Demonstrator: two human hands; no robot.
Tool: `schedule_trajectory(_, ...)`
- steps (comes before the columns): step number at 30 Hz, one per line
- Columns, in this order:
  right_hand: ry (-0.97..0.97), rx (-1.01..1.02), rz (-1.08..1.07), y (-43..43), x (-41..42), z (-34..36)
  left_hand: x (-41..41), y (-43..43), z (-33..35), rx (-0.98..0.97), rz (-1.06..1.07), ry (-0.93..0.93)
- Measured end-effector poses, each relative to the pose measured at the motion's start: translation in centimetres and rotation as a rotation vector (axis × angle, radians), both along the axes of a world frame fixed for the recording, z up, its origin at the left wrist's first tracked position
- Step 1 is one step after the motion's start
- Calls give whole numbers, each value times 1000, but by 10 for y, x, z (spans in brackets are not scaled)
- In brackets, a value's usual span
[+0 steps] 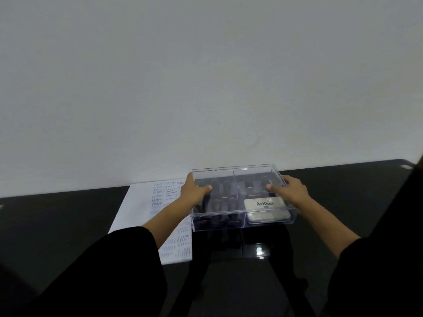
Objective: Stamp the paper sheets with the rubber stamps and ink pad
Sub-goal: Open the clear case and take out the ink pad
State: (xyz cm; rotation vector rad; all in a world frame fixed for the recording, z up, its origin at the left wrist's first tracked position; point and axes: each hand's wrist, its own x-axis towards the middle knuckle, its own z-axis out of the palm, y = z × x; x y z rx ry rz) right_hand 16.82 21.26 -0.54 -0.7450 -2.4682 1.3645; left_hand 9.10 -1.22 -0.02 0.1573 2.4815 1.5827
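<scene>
A clear plastic box (270, 221) with a lid is held just above the black table, near the wall. Inside its left half lie several dark-handled rubber stamps (223, 202); in the front right compartment sits a grey ink pad (266, 210) marked "Artline". My left hand (194, 194) grips the box's left side, thumb on the lid. My right hand (291, 191) grips the right side the same way. A white paper sheet (137, 207) covered with blue stamp marks lies to the left of the box, partly under my left forearm.
The glossy black table (68, 220) runs along a plain white wall (206, 88). Black sleeves cover both my forearms. A dark shape intrudes at the right edge (409, 202).
</scene>
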Motion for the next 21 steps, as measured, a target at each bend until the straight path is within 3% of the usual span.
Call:
schedule_trajectory(12,-77,-24,-10,-34,120,9,127,-23,0,11,39,-30)
schedule_trajectory(21,-87,-47,5,-39,143,-2,149,-26,-16,5,42,-42)
